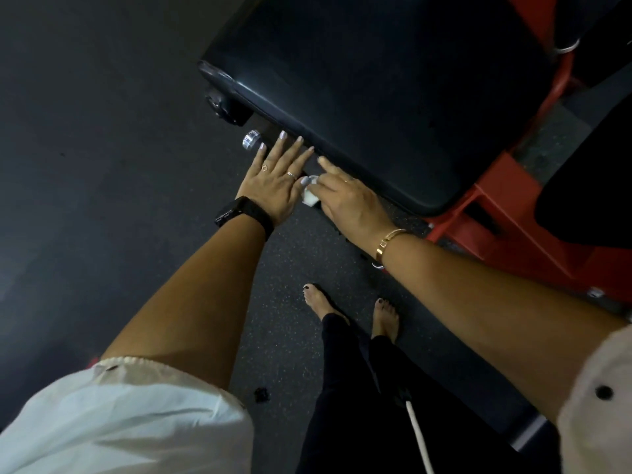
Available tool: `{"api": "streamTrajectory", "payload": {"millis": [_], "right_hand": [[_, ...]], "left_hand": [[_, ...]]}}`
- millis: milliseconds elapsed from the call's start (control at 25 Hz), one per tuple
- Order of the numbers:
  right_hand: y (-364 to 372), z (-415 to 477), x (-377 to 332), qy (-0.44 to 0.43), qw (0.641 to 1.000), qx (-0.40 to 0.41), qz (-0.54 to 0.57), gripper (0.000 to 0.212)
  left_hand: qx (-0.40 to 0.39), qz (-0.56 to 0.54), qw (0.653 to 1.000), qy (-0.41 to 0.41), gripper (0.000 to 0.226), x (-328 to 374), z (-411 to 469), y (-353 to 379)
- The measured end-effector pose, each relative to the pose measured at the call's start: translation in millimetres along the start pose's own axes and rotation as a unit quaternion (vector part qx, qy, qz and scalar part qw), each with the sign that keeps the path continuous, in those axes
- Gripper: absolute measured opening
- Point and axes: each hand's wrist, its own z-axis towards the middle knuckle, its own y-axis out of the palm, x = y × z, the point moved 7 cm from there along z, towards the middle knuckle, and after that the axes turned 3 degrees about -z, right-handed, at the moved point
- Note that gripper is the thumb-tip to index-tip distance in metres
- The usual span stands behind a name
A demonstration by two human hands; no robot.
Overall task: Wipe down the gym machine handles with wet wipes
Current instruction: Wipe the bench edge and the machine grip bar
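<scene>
While the person is standing barefoot on the dark speckled floor point(102, 138) and looking down from the head camera, both arms are stretching toward the lower edge of a black padded seat point(376, 83). The left hand point(273, 179) is lying flat with its fingers point(290, 152) straight and spread, their tips reaching just under the seat's edge, near a chrome knob point(251, 140) and a black knob point(222, 107). A black watch point(242, 217) is sitting on that wrist. The right hand point(349, 203) is lying just beside the left, its forefinger pointing toward the seat edge while its other fingers are curling over and pinching a small white wet wipe point(310, 196). The wipe is showing in the gap between the two hands, touching the left thumb. The machine part beneath the hands is too dark to make out. A gold bracelet point(390, 242) is circling the right wrist. A red frame point(496, 230) is showing to the right of the seat. Both feet point(318, 299) are pointing toward the machine, and a white cord point(419, 436) is hanging beside the dark trousers.
</scene>
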Motion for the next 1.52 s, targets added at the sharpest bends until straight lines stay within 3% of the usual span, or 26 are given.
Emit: {"api": "streamTrajectory", "payload": {"millis": [200,280,440,600,720,920,1000,1080,1160,1400,1520], "right_hand": [[5,-52,5,-0.082,0.996,-0.039,-0.022,0.047],[-1,-50,3,-0.072,0.997,-0.025,-0.033,0.037],[5,-5,-18,-0.055,0.995,-0.015,-0.085,0.026],[34,-49,3,-0.064,0.979,-0.169,-0.092,0.037],[13,-71,5,-0.092,0.987,-0.099,-0.083,0.031],[3,-12,-11,-0.012,0.999,0.009,-0.031,0.030],[16,-20,-5,-0.002,0.998,-0.046,-0.042,0.028],[25,-57,1,-0.049,0.992,-0.103,-0.044,0.034],[13,-87,9,-0.087,0.993,-0.079,-0.028,0.023],[2,-41,1,-0.033,0.999,0.002,-0.002,0.025],[19,-61,-3,-0.109,0.993,-0.049,-0.024,0.019]], "left_hand": [[0.002,0.013,1.000,-0.007,0.063,3,-1,0],[-0.001,0.012,1.000,-0.016,0.066,4,-1,-2],[-0.029,-0.006,0.999,-0.023,0.051,6,-1,-2],[-0.040,-0.011,0.999,-0.029,0.051,5,1,-2],[-0.036,0.005,0.998,-0.052,0.052,7,1,-1],[-0.051,0.030,0.997,-0.058,0.051,9,1,5],[-0.056,0.028,0.996,-0.057,0.052,10,0,4],[-0.053,0.011,0.996,-0.066,0.052,11,1,3],[-0.029,-0.007,0.996,-0.078,0.053,15,0,0],[0.012,-0.028,0.997,-0.076,0.053,37,-11,7],[0.007,-0.021,0.998,-0.064,0.054,37,-13,8]]}}
